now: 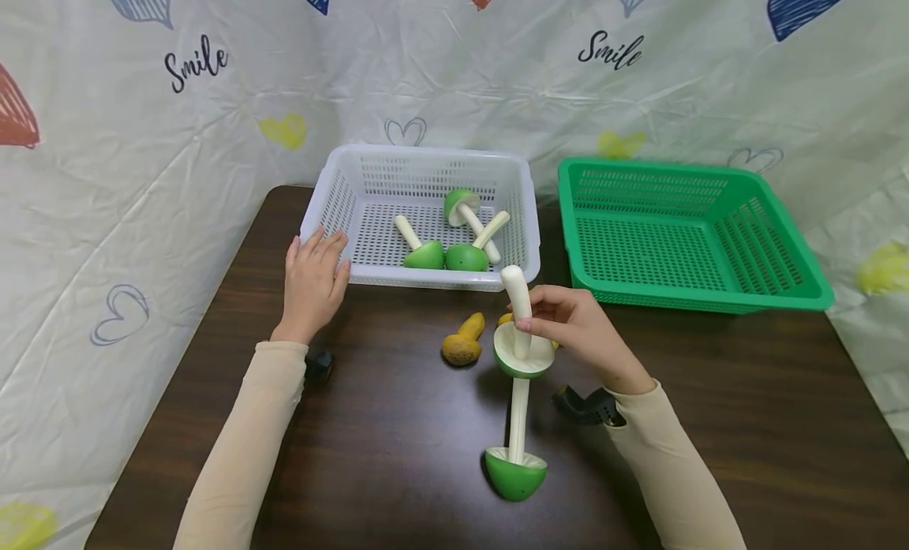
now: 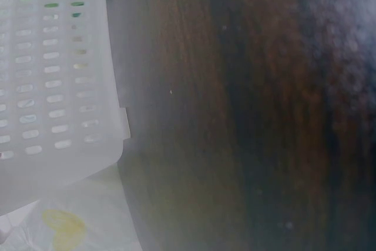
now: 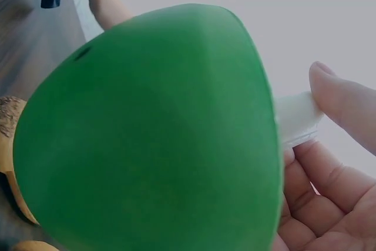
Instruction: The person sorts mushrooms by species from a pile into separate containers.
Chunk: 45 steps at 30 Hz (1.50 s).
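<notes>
My right hand (image 1: 575, 329) pinches the white stem of a green-capped toy mushroom (image 1: 524, 368), holding it cap down over the table. In the right wrist view its green cap (image 3: 153, 133) fills the middle, with thumb and fingers at the stem. Another green-capped mushroom (image 1: 516, 477) lies on the table nearer to me, partly overlapped by the held one. At the front left corner of the white basket (image 1: 426, 279), my left hand (image 1: 310, 286) rests with fingers fairly straight over the rim. Three green-capped mushrooms (image 1: 424, 256) lie inside that basket.
A yellow-brown toy mushroom (image 1: 462, 347) lies on the dark table (image 1: 398, 447), and more yellow (image 1: 506, 319) shows partly hidden behind the right hand. The green basket (image 1: 710, 301) stands at the back right. A printed white sheet (image 1: 454, 84) hangs behind the table.
</notes>
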Each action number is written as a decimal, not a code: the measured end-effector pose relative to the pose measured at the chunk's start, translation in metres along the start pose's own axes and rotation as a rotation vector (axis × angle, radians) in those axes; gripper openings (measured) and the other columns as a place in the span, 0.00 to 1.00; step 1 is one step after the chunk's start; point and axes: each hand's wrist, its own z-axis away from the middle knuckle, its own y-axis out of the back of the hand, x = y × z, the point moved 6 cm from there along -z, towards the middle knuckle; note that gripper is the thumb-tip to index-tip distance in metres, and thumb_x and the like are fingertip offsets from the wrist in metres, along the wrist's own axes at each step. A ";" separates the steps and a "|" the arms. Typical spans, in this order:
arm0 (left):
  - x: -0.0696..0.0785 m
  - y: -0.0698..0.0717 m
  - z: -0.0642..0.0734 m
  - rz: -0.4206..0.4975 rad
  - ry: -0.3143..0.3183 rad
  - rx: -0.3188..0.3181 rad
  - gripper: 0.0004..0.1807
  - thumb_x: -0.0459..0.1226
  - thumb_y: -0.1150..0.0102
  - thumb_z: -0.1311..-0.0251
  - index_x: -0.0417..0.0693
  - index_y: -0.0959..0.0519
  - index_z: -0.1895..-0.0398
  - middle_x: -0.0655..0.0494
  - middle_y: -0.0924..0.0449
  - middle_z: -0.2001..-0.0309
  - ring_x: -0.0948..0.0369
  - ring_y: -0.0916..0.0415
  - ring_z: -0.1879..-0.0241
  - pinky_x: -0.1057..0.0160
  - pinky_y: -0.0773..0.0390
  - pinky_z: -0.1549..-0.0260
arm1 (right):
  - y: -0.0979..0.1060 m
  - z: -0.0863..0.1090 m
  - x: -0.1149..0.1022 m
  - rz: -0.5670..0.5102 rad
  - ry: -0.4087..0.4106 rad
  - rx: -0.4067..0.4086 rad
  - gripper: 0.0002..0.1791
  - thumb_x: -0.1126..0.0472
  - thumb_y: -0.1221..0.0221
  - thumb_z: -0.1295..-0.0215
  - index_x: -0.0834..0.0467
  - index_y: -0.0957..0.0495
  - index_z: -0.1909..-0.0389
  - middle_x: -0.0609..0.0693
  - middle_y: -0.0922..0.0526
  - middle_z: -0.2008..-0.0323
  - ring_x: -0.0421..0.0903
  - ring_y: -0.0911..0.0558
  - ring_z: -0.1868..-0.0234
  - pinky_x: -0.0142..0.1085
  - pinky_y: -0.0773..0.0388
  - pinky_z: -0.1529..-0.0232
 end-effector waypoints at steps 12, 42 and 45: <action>-0.001 -0.001 0.000 -0.007 -0.007 0.012 0.24 0.43 0.57 0.34 0.36 0.27 0.42 0.44 0.29 0.39 0.47 0.42 0.34 0.42 0.55 0.35 | 0.010 -0.014 -0.015 -0.044 0.026 0.074 0.10 0.65 0.36 0.42 0.63 0.20 0.59 0.57 0.17 0.64 0.50 0.18 0.64 0.38 0.22 0.64; 0.000 -0.001 0.001 0.005 -0.004 0.025 0.23 0.40 0.54 0.36 0.36 0.27 0.42 0.44 0.29 0.39 0.47 0.41 0.34 0.45 0.59 0.34 | 0.020 -0.074 -0.055 -0.107 0.194 0.169 0.10 0.66 0.37 0.41 0.67 0.20 0.60 0.49 0.16 0.65 0.49 0.20 0.62 0.39 0.25 0.56; 0.001 -0.001 0.001 0.007 -0.004 0.029 0.22 0.39 0.54 0.36 0.36 0.27 0.43 0.43 0.28 0.39 0.47 0.41 0.34 0.44 0.58 0.34 | 0.026 -0.080 -0.051 -0.175 0.226 0.237 0.09 0.65 0.38 0.40 0.66 0.19 0.61 0.50 0.16 0.65 0.49 0.21 0.60 0.39 0.26 0.55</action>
